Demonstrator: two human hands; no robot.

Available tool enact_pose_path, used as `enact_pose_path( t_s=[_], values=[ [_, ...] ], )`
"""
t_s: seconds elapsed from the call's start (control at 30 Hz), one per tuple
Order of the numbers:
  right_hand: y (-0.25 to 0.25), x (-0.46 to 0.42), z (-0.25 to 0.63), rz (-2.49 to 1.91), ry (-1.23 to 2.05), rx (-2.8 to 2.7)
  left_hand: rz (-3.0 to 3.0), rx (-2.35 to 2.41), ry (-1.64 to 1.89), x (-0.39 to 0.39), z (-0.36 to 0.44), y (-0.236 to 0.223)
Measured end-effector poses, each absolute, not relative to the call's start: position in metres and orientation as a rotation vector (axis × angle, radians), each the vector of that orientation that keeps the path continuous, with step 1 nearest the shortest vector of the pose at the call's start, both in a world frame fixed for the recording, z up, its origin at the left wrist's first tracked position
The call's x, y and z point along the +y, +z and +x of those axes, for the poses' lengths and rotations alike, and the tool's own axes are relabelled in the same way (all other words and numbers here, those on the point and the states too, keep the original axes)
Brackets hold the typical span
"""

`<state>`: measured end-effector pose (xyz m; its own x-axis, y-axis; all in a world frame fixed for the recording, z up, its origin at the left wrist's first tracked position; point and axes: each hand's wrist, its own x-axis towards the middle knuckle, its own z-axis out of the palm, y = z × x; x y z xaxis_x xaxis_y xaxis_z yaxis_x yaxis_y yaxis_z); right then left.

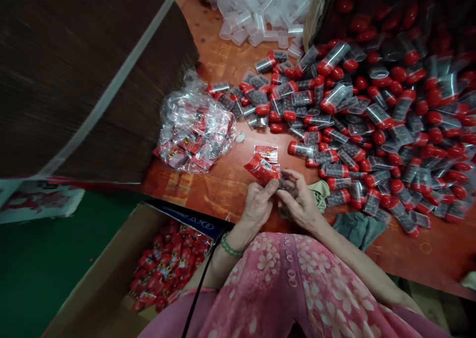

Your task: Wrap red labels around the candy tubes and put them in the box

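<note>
At the middle of the near edge of the glossy, marbled orange-brown table (208, 194), gripping with the left hand (258, 201) a flat red printed packet with a white barcode label (262, 168), thumb pressed on the lower end; curling the right hand (303, 201) around a small dark object (290, 189), mostly hidden in the grasp, so cannot tell its full shape. Best, presumably, to pinch the packet lightly to avoid creasing, to keep the barcode side flat, and to steady the dark object close against it without squeezing. From the left: a tall brown cardboard carton (92, 70), stiff and flat-sided; below, beside the near edge, an open cardboard box (100, 278) with shiny red packets (163, 266) heaped inside; near the left edge, a crinkled clear plastic bag (197, 130) full of red printed pieces; towards the far edge, a pile of frosted translucent tubes (253, 21); just beyond the packet, a flat red-and-white card (271, 152); beside the right hand, a rumpled pale-green cloth (319, 195); at the near edge, a limp grey-green cloth (360, 229); spread across the right, smooth clear cylinders with rounded red ends (334, 170), dark inside.
</note>
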<state>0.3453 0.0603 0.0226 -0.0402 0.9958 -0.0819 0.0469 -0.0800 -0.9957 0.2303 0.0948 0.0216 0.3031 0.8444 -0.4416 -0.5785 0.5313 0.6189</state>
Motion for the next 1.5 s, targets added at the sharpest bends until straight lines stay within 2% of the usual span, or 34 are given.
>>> enact_pose_path(
  t_s=[0.13, 0.43, 0.63, 0.97, 1.23, 1.5],
  values=[
    [0.027, 0.068, 0.341, -1.104, 1.545, -0.915, 0.490, 0.763, 0.916, 0.097, 0.226, 0.022],
    [0.029, 0.076, 0.342, -1.181, 1.520, -0.988, 0.477, 0.807, 1.013, 0.109, 0.213, 0.027],
    [0.034, 0.071, 0.352, -1.125, 1.692, -0.979, 0.489, 0.854, 1.022, 0.112, 0.219, 0.028],
    [0.031, 0.060, 0.355, -1.336, 1.289, -1.302, 0.560, 0.829, 1.058, 0.113, 0.215, 0.030],
    [0.035, 0.072, 0.357, -1.113, 1.711, -0.866, 0.551, 0.670, 0.861, 0.112, 0.213, 0.025],
    [0.038, 0.086, 0.349, -1.164, 1.681, -0.908, 0.454, 0.775, 0.943, 0.114, 0.216, 0.029]
  ],
)
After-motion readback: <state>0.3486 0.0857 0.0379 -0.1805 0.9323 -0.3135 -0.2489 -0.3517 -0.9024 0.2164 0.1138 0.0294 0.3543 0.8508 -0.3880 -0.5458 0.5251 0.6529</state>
